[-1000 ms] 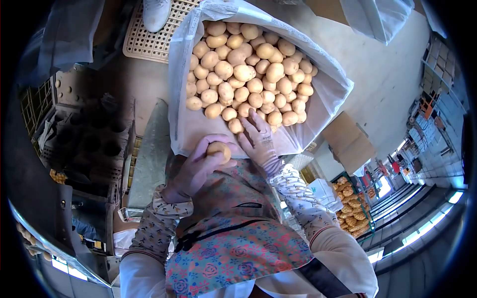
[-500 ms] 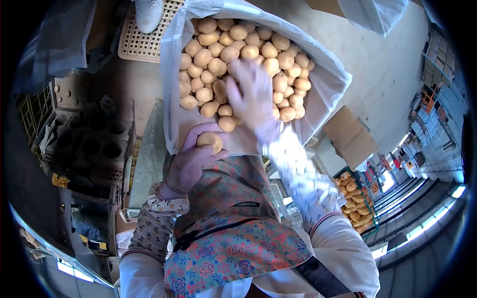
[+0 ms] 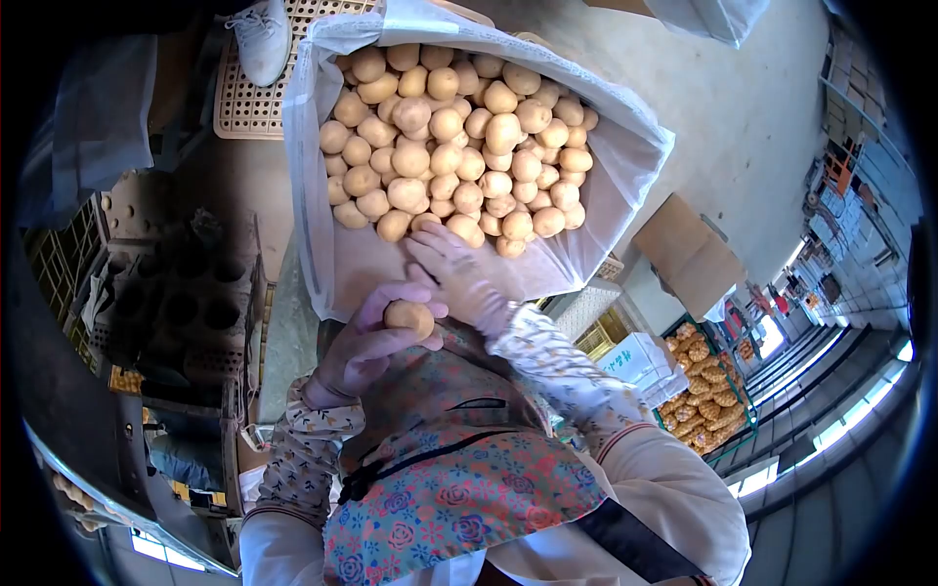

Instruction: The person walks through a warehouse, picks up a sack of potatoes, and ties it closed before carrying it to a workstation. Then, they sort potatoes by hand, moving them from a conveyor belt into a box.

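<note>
My left hand (image 3: 362, 342), in front of the apron, has its fingers wrapped round a single potato (image 3: 408, 318). Just right of it, my right hand (image 3: 459, 275) reaches over the near side of a white-lined container (image 3: 362, 269), its fingers extended. Those fingertips lie right at the lower edge of the potato pile (image 3: 445, 156). Round, pale-brown potatoes fill most of the liner, and a bare strip of liner shows at the near side.
A cardboard box (image 3: 689, 256) stands to the right on the floor. Below it are a white box with green print (image 3: 640, 366) and a crate of bagged produce (image 3: 705, 396). Dark machinery (image 3: 176, 293) is at left. A white shoe (image 3: 262, 44) rests on a perforated crate (image 3: 239, 103).
My right hand has moved from the middle of the pile back to its near edge, close to my left hand. My left hand keeps its potato. The view has shifted slightly.
</note>
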The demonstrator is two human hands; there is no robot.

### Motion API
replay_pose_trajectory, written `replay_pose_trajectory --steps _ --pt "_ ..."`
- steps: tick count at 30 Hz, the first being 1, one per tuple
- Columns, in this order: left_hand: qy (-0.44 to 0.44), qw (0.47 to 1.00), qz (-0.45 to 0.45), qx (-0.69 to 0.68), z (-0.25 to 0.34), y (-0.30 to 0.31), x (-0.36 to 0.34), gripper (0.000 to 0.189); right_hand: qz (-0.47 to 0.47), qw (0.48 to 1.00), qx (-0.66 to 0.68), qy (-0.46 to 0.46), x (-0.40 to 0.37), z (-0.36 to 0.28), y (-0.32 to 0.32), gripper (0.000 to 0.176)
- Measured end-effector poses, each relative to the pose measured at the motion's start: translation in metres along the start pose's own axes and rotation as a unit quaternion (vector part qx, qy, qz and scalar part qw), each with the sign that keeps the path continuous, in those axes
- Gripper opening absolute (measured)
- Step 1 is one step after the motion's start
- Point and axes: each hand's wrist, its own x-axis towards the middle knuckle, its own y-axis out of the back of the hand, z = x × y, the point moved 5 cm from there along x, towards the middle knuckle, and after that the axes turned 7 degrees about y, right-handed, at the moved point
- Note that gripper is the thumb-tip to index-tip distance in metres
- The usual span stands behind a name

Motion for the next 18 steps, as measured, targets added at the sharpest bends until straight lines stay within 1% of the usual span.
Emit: replay_pose_trajectory --steps 2,4,5,6,7,8,9,11,12,13,14,16,18 --pt "-0.031 0.999 -0.026 0.03 0.005 -0.009 0.002 0.035 0.036 0.997 0.027 0.069 -0.016 0.025 0.022 0.032" --pt "-0.048 0.997 -0.04 0.051 0.009 -0.017 0.005 0.037 0.146 0.988 -0.019 -0.045 0.007 0.03 0.097 0.024" --pt "-0.049 0.996 -0.043 0.058 0.01 -0.021 0.006 0.038 0.179 0.978 -0.055 -0.088 0.009 0.055 0.119 0.026" --pt "-0.026 0.997 -0.041 0.052 0.008 -0.021 0.008 0.038 0.209 0.965 -0.087 -0.132 0.01 0.08 0.141 0.027" --pt "-0.002 0.998 -0.039 0.045 0.006 -0.022 0.009 0.038 0.28 0.943 -0.16 -0.08 0.011 0.108 0.155 0.03" --pt "0.046 0.998 -0.031 0.024 0.0 -0.02 0.011 0.038 0.324 0.922 -0.159 -0.143 0.007 0.135 0.161 0.032" --pt "0.093 0.995 -0.023 0.002 -0.007 -0.018 0.011 0.038 0.332 0.917 -0.097 -0.201 0.013 0.155 0.168 0.035" --pt "0.094 0.995 -0.03 -0.01 -0.01 -0.018 0.012 0.038 0.347 0.898 -0.062 -0.264 0.014 0.207 0.156 0.038" --pt "0.093 0.995 -0.032 -0.008 -0.01 -0.018 0.011 0.038 0.348 0.882 -0.154 -0.279 0.02 0.2 0.152 0.039" --pt "0.092 0.995 -0.034 -0.008 -0.011 -0.018 0.011 0.038 0.345 0.858 -0.246 -0.291 0.027 0.191 0.145 0.039" --pt "0.104 0.994 -0.03 -0.009 -0.013 -0.017 0.011 0.038 0.38 0.846 -0.238 -0.289 0.028 0.192 0.143 0.039" --pt "0.127 0.992 -0.024 -0.011 -0.013 -0.013 0.011 0.038 0.362 0.861 -0.218 -0.284 0.028 0.191 0.144 0.038" --pt "0.106 0.994 -0.023 0.006 -0.007 -0.012 0.011 0.039 0.354 0.868 -0.206 -0.281 0.027 0.197 0.143 0.036"
